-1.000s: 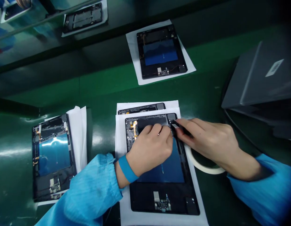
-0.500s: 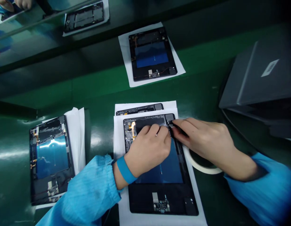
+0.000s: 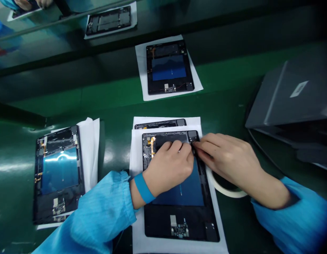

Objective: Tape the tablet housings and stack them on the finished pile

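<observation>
An opened tablet (image 3: 184, 220) with its circuit parts exposed lies on white sheets in front of me, over a second tablet (image 3: 163, 123) that peeks out behind. My left hand (image 3: 172, 165) rests over its upper middle, fingers curled down and closed; the fingertips are hidden, so what they grip cannot be seen. At the upper right edge of the frame, the thumb and forefinger of my right hand (image 3: 224, 157) are pinched together beside a corner part. Whatever sits between them is too small to make out.
Left of me another opened tablet (image 3: 60, 173) lies on white sheets (image 3: 91, 151). One more tablet (image 3: 166, 67) sits further back on its sheet. A roll of tape (image 3: 229, 192) is under my right wrist. A large grey case (image 3: 290, 95) stands at right. A person's hands (image 3: 34, 3) show at top left.
The view has shifted slightly. My right fingertips have come closer together at the tablet's upper right edge; my left hand has stayed nearly in place over the tablet.
</observation>
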Demonstrator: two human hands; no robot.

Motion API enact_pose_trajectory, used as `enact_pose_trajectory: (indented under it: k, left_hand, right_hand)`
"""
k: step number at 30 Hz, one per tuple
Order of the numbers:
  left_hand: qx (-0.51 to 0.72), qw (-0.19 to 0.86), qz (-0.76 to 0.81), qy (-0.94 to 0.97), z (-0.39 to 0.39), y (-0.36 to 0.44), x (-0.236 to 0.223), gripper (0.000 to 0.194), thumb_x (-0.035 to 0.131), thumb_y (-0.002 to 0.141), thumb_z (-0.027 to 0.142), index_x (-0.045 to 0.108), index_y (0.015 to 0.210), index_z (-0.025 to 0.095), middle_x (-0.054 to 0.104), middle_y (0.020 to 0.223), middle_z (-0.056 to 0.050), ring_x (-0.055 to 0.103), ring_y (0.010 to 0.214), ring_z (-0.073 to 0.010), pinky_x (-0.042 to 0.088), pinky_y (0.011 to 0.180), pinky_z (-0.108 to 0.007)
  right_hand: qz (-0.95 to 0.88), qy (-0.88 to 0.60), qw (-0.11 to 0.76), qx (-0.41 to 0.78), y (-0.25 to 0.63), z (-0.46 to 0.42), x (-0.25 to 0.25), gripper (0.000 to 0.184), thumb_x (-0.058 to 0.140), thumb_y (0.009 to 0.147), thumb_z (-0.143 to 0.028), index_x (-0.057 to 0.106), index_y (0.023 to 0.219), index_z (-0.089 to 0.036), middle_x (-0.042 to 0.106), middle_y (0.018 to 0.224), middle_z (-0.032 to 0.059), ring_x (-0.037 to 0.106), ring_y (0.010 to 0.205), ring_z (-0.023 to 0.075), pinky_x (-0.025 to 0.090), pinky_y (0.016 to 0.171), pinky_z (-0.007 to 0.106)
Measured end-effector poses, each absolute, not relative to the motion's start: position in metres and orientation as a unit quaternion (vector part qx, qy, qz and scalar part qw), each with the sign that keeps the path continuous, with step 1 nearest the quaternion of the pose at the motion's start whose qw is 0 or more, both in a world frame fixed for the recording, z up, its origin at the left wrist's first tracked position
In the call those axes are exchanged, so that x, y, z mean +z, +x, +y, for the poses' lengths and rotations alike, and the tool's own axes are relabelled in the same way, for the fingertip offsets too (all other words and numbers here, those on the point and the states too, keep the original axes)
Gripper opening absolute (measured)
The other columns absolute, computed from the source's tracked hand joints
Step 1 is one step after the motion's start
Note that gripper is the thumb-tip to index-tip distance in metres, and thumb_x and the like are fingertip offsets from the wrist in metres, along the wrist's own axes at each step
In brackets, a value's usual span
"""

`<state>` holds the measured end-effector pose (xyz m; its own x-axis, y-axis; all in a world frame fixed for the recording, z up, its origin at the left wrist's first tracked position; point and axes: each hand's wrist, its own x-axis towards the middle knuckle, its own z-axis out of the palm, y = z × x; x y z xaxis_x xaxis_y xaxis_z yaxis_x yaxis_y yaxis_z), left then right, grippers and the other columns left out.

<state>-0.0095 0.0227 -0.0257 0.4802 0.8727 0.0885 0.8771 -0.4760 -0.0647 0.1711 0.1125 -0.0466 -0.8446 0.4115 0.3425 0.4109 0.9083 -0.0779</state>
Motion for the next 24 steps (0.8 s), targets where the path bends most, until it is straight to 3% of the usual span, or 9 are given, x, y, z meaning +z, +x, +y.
enact_pose_trajectory:
  k: [4,8,12,14,16,19,24]
  left_hand:
    - [-0.029,0.06,-0.507,-0.859,0.024,-0.011,-0.026,0.018,0.049,0.098,0.012,0.066,0.102,0.009,0.061,0.091,-0.008,0.058,0.085,-0.0229,0.049,0.068,-0.035]
    - [-0.025,0.075,-0.501,-0.862,0.029,-0.016,-0.028,0.024,0.048,0.096,0.01,0.066,0.113,0.007,0.062,0.094,-0.01,0.058,0.087,-0.0258,0.051,0.07,-0.038]
    - [-0.02,0.097,-0.487,-0.868,0.032,-0.019,-0.029,0.029,0.048,0.096,0.011,0.064,0.12,0.004,0.064,0.102,-0.014,0.059,0.091,-0.028,0.053,0.072,-0.04]
    - [-0.02,0.103,-0.487,-0.867,0.032,-0.019,-0.029,0.029,0.048,0.097,0.012,0.065,0.119,0.005,0.065,0.102,-0.014,0.059,0.089,-0.0278,0.053,0.072,-0.04]
    - [-0.025,0.106,-0.487,-0.867,0.032,-0.019,-0.028,0.029,0.047,0.097,0.013,0.066,0.118,0.006,0.066,0.102,-0.014,0.059,0.088,-0.0275,0.053,0.071,-0.04]
    - [-0.041,0.108,-0.48,-0.87,0.034,-0.019,-0.028,0.028,0.047,0.097,0.013,0.066,0.116,0.005,0.066,0.101,-0.015,0.059,0.088,-0.028,0.054,0.072,-0.04]
    - [-0.041,0.099,-0.489,-0.866,0.034,-0.019,-0.027,0.027,0.049,0.096,0.013,0.066,0.116,0.005,0.066,0.103,-0.014,0.059,0.089,-0.0282,0.053,0.073,-0.04]
  right_hand:
    - [-0.968,-0.224,0.114,-0.003,0.161,0.107,-0.036,0.022,0.052,0.096,-0.015,0.069,0.081,-0.016,0.061,0.074,0.0042,0.052,0.067,0.0171,0.035,0.066,0.035]
    - [-0.962,-0.253,0.103,-0.029,0.173,0.095,-0.031,0.019,0.054,0.097,-0.019,0.07,0.106,-0.016,0.066,0.085,0.0058,0.057,0.078,0.0179,0.039,0.072,0.034]
    - [-0.891,-0.319,0.289,-0.143,0.251,0.073,-0.03,0.022,0.064,0.092,-0.024,0.067,0.114,-0.02,0.07,0.093,0.0054,0.061,0.085,0.0181,0.047,0.078,0.033]
    - [-0.829,-0.381,0.345,-0.221,0.303,0.065,-0.031,0.043,0.076,0.081,-0.014,0.065,0.122,-0.015,0.07,0.088,0.0099,0.061,0.078,0.0223,0.047,0.072,0.036]
    - [-0.785,-0.439,0.308,-0.31,0.347,0.062,-0.035,0.051,0.077,0.081,-0.019,0.062,0.13,-0.016,0.071,0.093,0.0138,0.064,0.08,0.0277,0.046,0.07,0.039]
    - [-0.776,-0.5,0.231,-0.308,0.379,0.064,-0.041,0.05,0.068,0.089,-0.023,0.058,0.137,-0.015,0.071,0.106,0.0187,0.067,0.094,0.0344,0.045,0.076,0.044]
    - [-0.784,-0.517,0.214,-0.27,0.383,0.07,-0.04,0.026,0.06,0.094,-0.027,0.067,0.118,-0.018,0.07,0.108,0.0171,0.065,0.093,0.0333,0.045,0.077,0.044]
